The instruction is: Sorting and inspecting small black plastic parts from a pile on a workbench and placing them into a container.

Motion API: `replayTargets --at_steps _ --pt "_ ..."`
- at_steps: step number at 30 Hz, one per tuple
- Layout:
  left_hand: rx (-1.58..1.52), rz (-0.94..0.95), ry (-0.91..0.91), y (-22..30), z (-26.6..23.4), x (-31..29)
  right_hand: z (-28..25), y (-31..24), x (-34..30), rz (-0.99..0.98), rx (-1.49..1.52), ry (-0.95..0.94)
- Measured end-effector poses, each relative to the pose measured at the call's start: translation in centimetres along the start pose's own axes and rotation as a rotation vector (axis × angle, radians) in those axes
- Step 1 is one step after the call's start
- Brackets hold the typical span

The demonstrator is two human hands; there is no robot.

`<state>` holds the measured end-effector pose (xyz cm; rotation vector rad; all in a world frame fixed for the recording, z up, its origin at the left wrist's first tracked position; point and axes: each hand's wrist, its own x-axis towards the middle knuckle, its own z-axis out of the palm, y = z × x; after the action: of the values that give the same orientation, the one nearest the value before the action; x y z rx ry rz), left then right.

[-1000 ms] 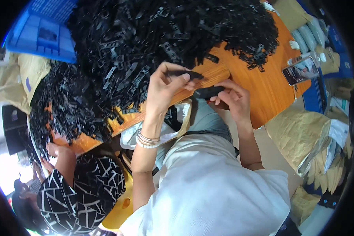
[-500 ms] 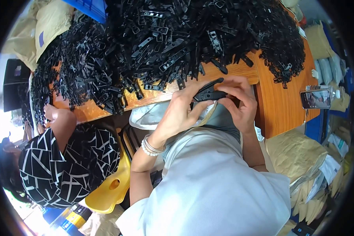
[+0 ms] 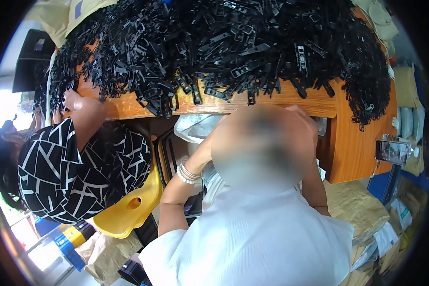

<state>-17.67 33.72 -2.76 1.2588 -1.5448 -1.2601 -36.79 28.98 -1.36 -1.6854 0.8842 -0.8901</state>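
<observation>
Black plastic clips [image 3: 233,43] heap the table [image 3: 352,143]; both hands' fingers hidden, grip untellable.

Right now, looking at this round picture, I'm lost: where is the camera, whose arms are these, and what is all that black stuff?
There is no machine here. A person wears a wide-lens camera on the head, looking down; the lens bends the edges. The white shirt and the two arms are the wearer's own: the left forearm, with bracelets, and the right forearm. Both hands lie behind a blurred patch, so what they hold cannot be told. On the wooden table lies a big pile of black clips. At left a second person on a yellow chair touches the pile. A phone is at right.
</observation>
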Motion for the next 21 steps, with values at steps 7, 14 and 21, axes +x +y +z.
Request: replayTargets --at_steps 7,14,21 --pt "0.565 -0.082 0.75 -3.3 -6.3 -1.2 1.6 0.7 -0.2 -0.043 0.005 -0.084" --pt "0.785 0.003 0.864 -4.0 -10.3 -0.8 1.1 1.6 -0.7 0.057 -0.052 -0.089" --pt "0.964 -0.069 1.084 -4.0 -15.0 3.6 1.7 1.8 -1.2 0.093 -0.073 -0.115"
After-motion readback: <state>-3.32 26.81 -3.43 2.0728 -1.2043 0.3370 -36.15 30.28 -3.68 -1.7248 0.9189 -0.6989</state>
